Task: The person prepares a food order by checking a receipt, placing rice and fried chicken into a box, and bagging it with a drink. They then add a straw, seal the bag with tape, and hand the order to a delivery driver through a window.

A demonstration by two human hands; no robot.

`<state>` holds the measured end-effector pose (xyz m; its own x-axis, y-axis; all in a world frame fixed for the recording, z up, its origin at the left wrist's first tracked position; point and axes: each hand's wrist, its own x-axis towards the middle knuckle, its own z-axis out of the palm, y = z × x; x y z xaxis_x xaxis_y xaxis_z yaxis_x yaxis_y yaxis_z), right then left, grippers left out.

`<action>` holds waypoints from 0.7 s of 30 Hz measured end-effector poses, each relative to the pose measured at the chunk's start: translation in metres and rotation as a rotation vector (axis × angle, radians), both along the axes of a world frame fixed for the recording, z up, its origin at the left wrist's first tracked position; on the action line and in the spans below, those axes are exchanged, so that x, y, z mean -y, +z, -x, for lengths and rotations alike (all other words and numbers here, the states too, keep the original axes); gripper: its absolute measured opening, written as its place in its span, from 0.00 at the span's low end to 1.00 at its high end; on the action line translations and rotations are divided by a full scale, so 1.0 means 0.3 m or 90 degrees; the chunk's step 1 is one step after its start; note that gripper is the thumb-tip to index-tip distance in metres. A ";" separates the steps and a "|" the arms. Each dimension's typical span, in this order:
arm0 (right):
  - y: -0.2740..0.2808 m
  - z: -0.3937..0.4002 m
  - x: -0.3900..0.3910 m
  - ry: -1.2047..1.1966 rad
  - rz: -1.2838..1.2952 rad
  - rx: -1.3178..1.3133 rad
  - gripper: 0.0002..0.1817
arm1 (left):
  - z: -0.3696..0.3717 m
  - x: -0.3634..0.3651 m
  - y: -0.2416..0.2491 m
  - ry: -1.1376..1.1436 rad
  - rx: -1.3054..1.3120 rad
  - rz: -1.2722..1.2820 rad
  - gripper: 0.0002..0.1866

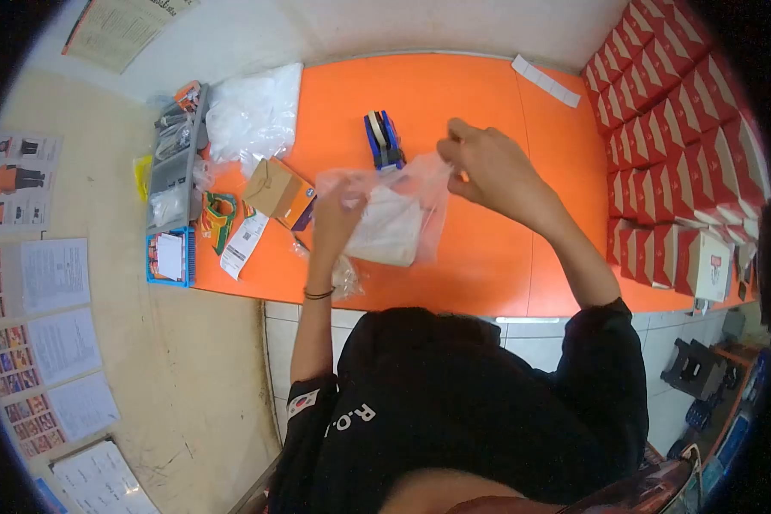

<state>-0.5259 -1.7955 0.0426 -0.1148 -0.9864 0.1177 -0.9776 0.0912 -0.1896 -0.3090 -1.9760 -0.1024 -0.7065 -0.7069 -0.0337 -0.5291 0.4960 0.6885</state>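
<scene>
A thin, translucent plastic bag point(433, 206) is stretched between my two hands above the orange table. A white, flat-looking packet or box point(387, 230) shows through or inside it; its exact kind is hard to make out. My left hand point(337, 216) grips the bag's left side, with film over part of its fingers. At the upper right corner of the bag, my right hand point(488, 167) pinches the edge with closed fingers. Just beyond the bag stands a blue tape dispenser point(383, 140) with rolls in it.
Red-and-tan boxes point(672, 154) are stacked along the right side of the orange table point(480, 265). Leftward lie a brown carton point(271, 188), a receipt point(243, 244), clear plastic bags point(253, 111), a grey organizer point(177, 158) and a blue basket point(170, 257).
</scene>
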 end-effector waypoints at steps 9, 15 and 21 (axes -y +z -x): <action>-0.158 -0.190 0.000 -0.185 0.264 0.518 0.10 | -0.078 -0.082 0.490 -0.106 -0.267 -0.278 0.20; -0.218 -0.325 0.019 -0.148 0.337 1.094 0.23 | -0.108 -0.107 0.428 -0.180 -0.308 -0.282 0.27; -0.219 -0.399 0.096 -0.086 0.283 1.009 0.36 | -0.081 -0.133 0.445 -0.147 -0.382 -0.434 0.32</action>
<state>-0.4062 -1.8243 -0.0231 -0.4659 -0.8828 0.0595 0.2126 -0.1769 -0.9610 -0.2848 -1.9361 0.0310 -0.8604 -0.5090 0.0258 0.0696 -0.0672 0.9953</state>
